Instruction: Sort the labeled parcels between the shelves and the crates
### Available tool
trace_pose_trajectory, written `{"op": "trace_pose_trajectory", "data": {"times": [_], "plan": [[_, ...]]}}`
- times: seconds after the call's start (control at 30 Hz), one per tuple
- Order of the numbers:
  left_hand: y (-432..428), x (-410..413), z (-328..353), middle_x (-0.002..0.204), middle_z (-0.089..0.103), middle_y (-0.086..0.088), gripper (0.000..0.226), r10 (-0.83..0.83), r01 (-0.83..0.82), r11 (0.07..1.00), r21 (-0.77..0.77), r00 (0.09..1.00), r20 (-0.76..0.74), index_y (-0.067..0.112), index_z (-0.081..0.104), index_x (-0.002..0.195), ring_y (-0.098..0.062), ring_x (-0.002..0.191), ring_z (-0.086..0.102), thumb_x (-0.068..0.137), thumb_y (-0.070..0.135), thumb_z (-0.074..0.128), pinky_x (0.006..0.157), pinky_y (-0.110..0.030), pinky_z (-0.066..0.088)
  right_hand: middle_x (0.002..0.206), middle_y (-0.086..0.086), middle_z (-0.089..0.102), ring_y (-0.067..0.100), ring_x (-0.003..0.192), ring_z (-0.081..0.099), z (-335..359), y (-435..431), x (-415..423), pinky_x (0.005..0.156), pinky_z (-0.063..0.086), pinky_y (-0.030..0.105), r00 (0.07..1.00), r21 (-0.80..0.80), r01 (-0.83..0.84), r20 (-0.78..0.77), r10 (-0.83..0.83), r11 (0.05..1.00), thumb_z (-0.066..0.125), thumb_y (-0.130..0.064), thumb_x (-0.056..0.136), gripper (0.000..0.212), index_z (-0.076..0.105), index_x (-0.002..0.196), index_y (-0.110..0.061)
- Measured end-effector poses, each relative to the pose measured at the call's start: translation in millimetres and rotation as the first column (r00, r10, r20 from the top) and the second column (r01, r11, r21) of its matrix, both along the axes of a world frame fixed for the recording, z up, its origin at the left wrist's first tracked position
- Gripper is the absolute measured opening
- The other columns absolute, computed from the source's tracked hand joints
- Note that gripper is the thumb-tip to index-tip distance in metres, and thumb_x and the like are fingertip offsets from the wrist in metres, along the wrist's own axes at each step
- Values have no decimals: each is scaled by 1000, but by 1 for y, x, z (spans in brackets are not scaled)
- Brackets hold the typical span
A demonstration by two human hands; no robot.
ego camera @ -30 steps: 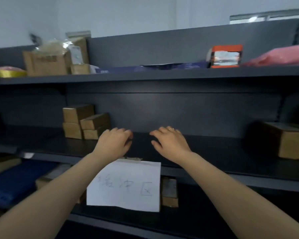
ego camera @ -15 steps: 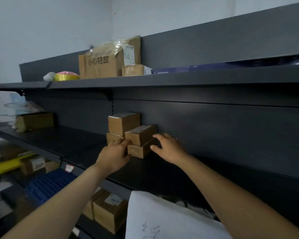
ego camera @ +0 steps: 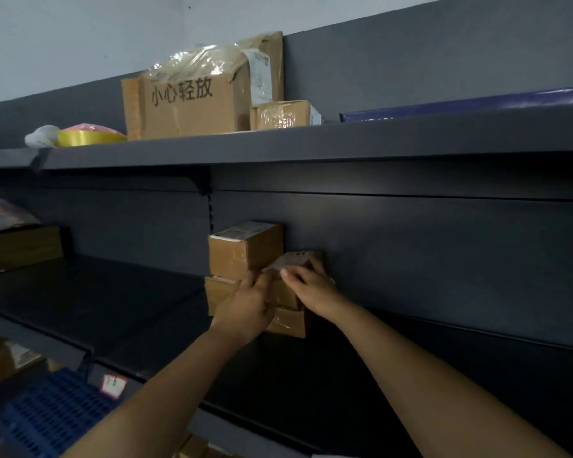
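Head view: left hand (ego camera: 245, 305) and right hand (ego camera: 313, 287) grip one parcel (ego camera: 295, 258) above dark shelf (ego camera: 96, 292).

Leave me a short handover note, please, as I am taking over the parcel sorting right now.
Left hand and right hand both grip a tilted small parcel, top right of the parcel stack on the middle shelf.
Blue crate sits lower left, below the shelf.
Done: sorted count cannot be told.
Left: check this parcel's label, place it, then the other stacked parcels.
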State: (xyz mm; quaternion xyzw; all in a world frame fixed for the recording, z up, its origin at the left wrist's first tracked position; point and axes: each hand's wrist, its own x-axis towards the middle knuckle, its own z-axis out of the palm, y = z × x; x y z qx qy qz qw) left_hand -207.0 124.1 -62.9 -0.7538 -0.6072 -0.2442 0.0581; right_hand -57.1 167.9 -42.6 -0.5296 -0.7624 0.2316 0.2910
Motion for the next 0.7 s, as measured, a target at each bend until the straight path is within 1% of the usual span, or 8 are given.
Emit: {"op": "trace_pose_trajectory", "data": {"times": [0.07,0.13,0.23,0.27,0.37,0.53,0.6,0.7], "plan": [[8,-3,-1,140,37,-6,61,-15,15,999,39,1000,-19,21,28,145,-27,123,43,90,22,53,95,-35,45,146,8,35,23,124,44,2,1,-10,100,36,27,984,-30,53,-168,-57,998,43,-44,100,42,52,133,-21],[14,-6,1,132,44,-5,52,-53,51,994,94,999,13,20,38,139,-27,118,45,89,17,52,93,-34,43,136,8,38,18,105,47,1,2,-17,87,39,23,941,-66,136,-302,-150,988,56,-36,95,34,54,124,-17],[21,-8,0,123,51,-7,43,-229,210,970,120,957,178,15,49,130,-25,111,52,88,7,53,90,-27,42,129,5,45,19,106,51,-2,2,-18,89,48,31,808,-233,213,-505,-305,949,75,-40,74,64,47,128,-22],[21,-8,-1,123,51,-8,42,-288,267,956,117,927,240,13,51,129,-23,111,53,88,5,54,91,-24,41,122,4,54,18,100,55,-2,0,-16,80,51,32,754,-300,203,-559,-344,932,77,-40,70,66,48,127,-23],[22,-3,-2,128,47,-8,42,-345,332,937,106,836,426,10,52,129,-21,117,50,88,1,54,98,-22,38,92,2,62,12,74,56,2,-13,-9,54,42,25,643,-404,108,-668,-374,908,70,-18,86,27,58,110,-18],[20,10,0,139,46,-9,49,-161,320,948,-1,479,863,13,37,142,-26,124,48,95,18,52,104,-43,42,122,10,62,22,101,62,-9,-21,8,77,52,30,543,-278,81,-793,-277,957,67,0,85,76,29,148,-18],[20,15,0,136,51,-8,46,-173,366,930,-19,485,857,11,39,141,-25,123,50,96,15,50,104,-38,41,121,7,62,18,99,63,-12,-28,16,74,50,25,553,-237,54,-802,-227,970,64,6,84,84,19,152,-19],[25,19,-6,128,58,-10,36,-218,386,922,-23,569,793,10,49,134,-24,117,55,98,11,44,98,-34,44,119,7,67,22,105,65,-17,-35,25,78,51,32,532,-229,-11,-826,-188,973,60,4,88,64,37,143,-20]]}}
